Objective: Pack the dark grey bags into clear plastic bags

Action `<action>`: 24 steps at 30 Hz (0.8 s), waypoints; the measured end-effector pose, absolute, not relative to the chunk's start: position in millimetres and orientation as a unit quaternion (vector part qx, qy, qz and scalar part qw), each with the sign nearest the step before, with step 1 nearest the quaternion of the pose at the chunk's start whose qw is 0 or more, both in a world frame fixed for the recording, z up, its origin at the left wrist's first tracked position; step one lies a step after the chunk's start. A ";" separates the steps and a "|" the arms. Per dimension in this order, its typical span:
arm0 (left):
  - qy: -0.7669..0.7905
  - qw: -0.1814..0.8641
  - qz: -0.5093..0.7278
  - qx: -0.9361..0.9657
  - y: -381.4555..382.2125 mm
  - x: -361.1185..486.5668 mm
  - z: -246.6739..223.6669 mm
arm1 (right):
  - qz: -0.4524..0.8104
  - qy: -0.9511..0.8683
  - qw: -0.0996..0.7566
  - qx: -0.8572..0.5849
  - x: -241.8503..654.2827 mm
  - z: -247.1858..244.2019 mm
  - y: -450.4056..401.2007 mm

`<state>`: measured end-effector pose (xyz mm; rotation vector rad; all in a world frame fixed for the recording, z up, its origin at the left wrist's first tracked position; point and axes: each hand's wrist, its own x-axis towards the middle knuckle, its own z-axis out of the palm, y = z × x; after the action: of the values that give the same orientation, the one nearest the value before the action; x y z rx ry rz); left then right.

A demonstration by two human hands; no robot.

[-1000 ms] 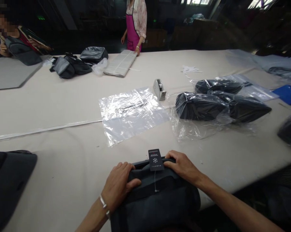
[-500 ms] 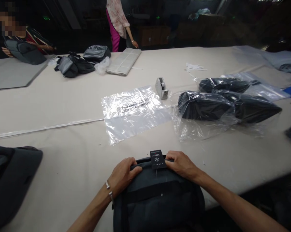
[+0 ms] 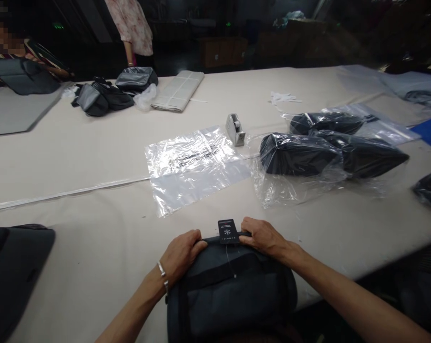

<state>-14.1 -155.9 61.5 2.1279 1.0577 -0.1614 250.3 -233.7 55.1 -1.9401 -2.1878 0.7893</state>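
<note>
A dark grey bag (image 3: 233, 295) lies at the near edge of the table, right in front of me. My left hand (image 3: 183, 252) is closed on the left part of its far edge, thumb on the near side. My right hand (image 3: 261, 238) grips the same edge farther right. Between the two hands a black hang tag (image 3: 228, 232) with white print rests on the edge, its thin string running down over the bag. Beyond the bag a clear plastic bag (image 3: 197, 166) is spread flat on the table.
Right of centre lie several dark bags in clear plastic (image 3: 301, 155). A tape dispenser (image 3: 235, 129) stands beside the flat plastic. Another dark bag (image 3: 18, 271) is at the left. Folded grey material (image 3: 179, 90) lies far off, near a standing person (image 3: 133, 28); another person holds a bag (image 3: 25, 76).
Both hands keep their hold on the bag's far edge, which looks pressed closer together. The tag's string now lies farther down the bag. The standing person has shifted left.
</note>
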 end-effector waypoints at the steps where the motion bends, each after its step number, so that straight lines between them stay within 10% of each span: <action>1: 0.419 0.372 -0.070 0.825 -155.3 -14.5 60.0 | 0.276 -0.713 0.048 -0.643 250.5 54.7 -233.1; 15: 0.395 0.433 -0.041 0.809 -146.6 -11.5 54.1 | 0.213 -0.783 0.202 -0.549 231.6 123.0 -241.2; 24: 0.387 0.428 -0.028 0.817 -145.5 -12.2 47.5 | 0.129 -0.910 -0.011 -0.395 186.3 125.4 -250.3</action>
<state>-12.2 -145.5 47.5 2.0394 0.9660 -0.0693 186.3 -250.3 125.4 -1.2495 -2.8774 0.4089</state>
